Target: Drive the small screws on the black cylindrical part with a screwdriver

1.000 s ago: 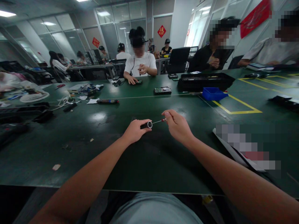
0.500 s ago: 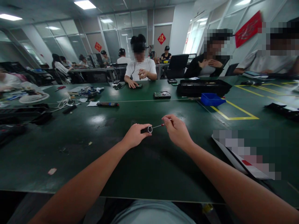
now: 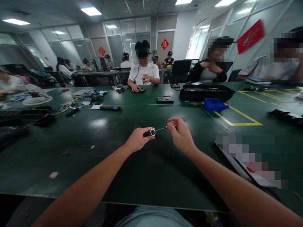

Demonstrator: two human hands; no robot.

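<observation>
My left hand [image 3: 138, 138] grips a short black cylinder [image 3: 152, 132] between thumb and fingers, its round silver-rimmed end turned toward me. Closed round the reddish handle of a thin screwdriver [image 3: 161, 129] is my right hand [image 3: 180, 132], to the right of the cylinder. The screwdriver's metal shaft points left, and its tip is at the cylinder's rim; whether it touches cannot be made out. Both hands are over the green table [image 3: 142, 176].
Beyond my hands lie a hard drive [image 3: 165, 99], a blue bin [image 3: 216, 104], a long black tray [image 3: 205, 92] and a dark pen-shaped tool [image 3: 110, 107]. Cables and parts are at left. Across the table sits a person [image 3: 144, 72]. A white-edged item [image 3: 234, 160] lies at right.
The view has tilted up a little, so things appear slightly lower. The fingers of my right hand have shifted on the handle, showing more of it. Both hands keep their holds.
</observation>
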